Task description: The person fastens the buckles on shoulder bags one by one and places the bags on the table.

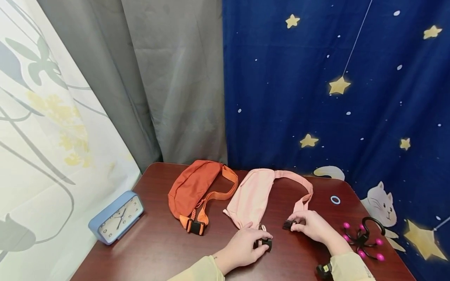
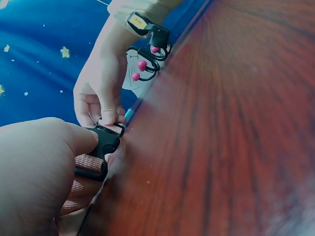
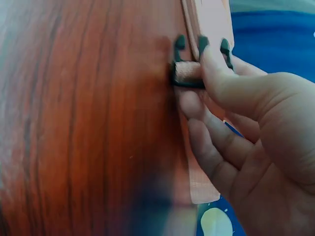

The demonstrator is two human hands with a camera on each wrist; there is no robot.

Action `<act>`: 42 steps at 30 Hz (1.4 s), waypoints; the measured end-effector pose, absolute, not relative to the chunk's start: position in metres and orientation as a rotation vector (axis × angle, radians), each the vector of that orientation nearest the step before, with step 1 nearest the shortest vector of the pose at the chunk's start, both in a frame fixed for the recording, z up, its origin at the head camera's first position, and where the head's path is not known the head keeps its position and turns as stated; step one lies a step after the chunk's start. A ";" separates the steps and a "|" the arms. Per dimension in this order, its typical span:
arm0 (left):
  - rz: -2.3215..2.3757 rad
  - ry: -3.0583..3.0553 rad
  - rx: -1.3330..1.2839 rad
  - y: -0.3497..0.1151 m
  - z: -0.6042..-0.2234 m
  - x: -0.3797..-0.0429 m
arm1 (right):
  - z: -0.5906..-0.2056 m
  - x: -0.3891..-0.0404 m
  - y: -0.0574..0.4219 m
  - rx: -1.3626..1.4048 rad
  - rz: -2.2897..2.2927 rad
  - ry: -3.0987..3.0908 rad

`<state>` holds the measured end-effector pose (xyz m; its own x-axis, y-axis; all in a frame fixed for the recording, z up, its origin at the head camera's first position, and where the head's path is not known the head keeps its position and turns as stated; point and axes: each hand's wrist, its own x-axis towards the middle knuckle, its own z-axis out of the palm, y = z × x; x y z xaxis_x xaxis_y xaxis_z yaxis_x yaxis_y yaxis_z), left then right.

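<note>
Your left hand (image 1: 242, 246) pinches the near socket (image 1: 268, 244), right hand (image 1: 311, 225) the pink bag (image 1: 251, 195)'s prong clip (image 1: 288, 224); likely pre-buckling, next calls for squaring them up.

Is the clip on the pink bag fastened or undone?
Undone: in the head view, its pronged half is apart from its socket half, with tabletop showing between them.
</note>
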<state>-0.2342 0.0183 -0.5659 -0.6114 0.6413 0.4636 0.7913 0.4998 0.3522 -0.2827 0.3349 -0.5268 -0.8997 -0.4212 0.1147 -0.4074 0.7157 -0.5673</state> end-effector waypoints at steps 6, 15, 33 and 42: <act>-0.810 -2.455 -1.206 0.019 -0.567 -0.235 | -0.522 -0.277 0.330 -0.792 -0.975 2.778; -0.826 -2.444 -1.196 0.018 -0.566 -0.235 | -0.522 -0.270 0.317 -0.902 -1.080 2.583; -0.849 -2.443 -1.187 0.018 -0.564 -0.233 | -0.534 -0.262 0.302 -0.968 -1.270 2.359; -0.846 -2.442 -1.184 0.017 -0.565 -0.233 | -0.538 -0.260 0.297 -0.976 -1.309 2.339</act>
<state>-0.2334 0.0174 -0.5652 -0.6161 0.6124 0.4954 0.7876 0.4874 0.3769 -0.2599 0.2974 -0.5382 -0.7291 -0.6804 0.0740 -0.4189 0.3582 -0.8344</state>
